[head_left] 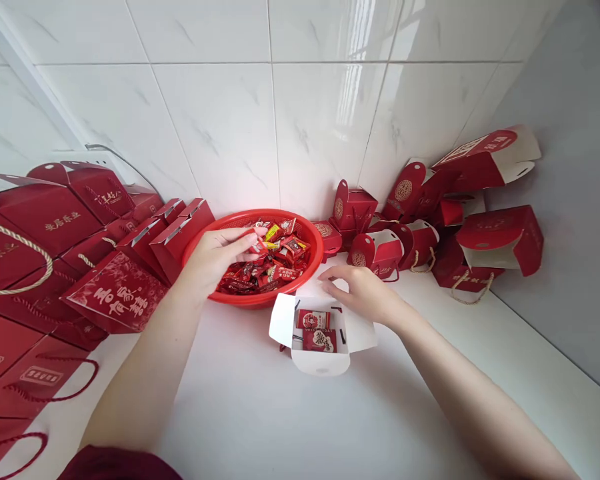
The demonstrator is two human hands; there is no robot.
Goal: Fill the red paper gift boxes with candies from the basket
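Observation:
My left hand (221,252) is closed on a small red-wrapped candy (257,246), held over the left part of a red plastic basket (195,287). Wrapped candies (265,270), mostly red with some yellow, fill the basket. In front of it a small gift box (321,363) stands with its white flaps spread outward. Two red packets (319,340) with light lettering lie inside the box. My right hand (363,288) is by the box's far right flap, thumb and fingers apart, with nothing seen in it. Whether it touches the flap I cannot tell.
Many red gift boxes (40,213) with rope handles are stacked along the left. Several smaller red boxes (380,253), some with raised or loose lids, sit at the back right. A tiled wall (210,127) stands behind the white tabletop (260,427), and a grey panel (565,200) bounds the right.

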